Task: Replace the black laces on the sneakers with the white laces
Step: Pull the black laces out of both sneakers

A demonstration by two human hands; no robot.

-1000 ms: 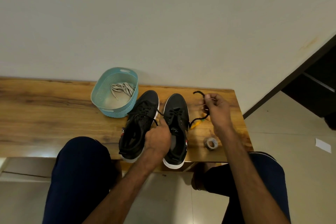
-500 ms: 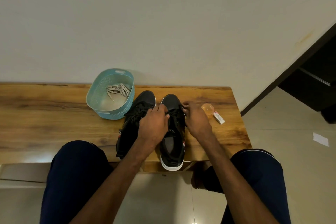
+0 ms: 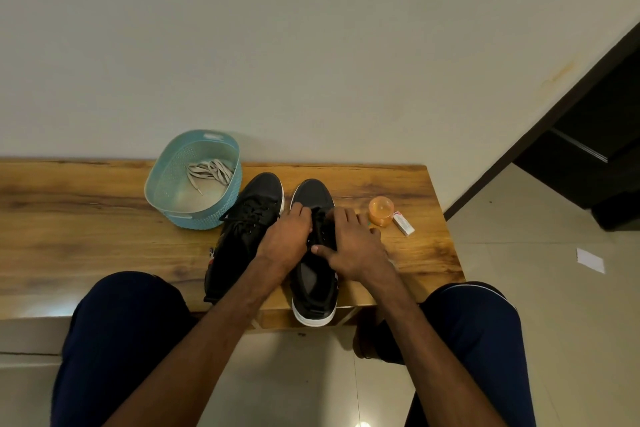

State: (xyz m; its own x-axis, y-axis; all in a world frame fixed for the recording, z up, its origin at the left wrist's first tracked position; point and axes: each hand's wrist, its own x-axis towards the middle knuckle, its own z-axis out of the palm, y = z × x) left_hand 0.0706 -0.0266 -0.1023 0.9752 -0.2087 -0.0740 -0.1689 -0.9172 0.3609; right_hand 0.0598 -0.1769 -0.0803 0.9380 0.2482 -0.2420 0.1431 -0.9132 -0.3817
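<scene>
Both hands on the right sneaker, lace coming out

Nearest me, the right sneaker [image 3: 313, 191] hangs its heel off the bench [image 3: 86, 218] edge and points its toe at the wall, so its long axis runs straight away from me. The black lace [image 3: 320, 218] crosses that axis side to side, right between the two hands. The left hand [image 3: 287, 236] has its fingers curled and looks to be pinching the lace. The right hand [image 3: 349, 243] has bent fingers on it too, thumb laid across the tongue, but black on black means I can't tell if it's gripping. Both are equally close, so I'd guess the next pull goes up and sideways. The left sneaker [image 3: 256, 198] sits alongside, fully laced. Beyond it, the white laces [image 3: 209, 172] wait in the blue basket [image 3: 194, 215].
</scene>
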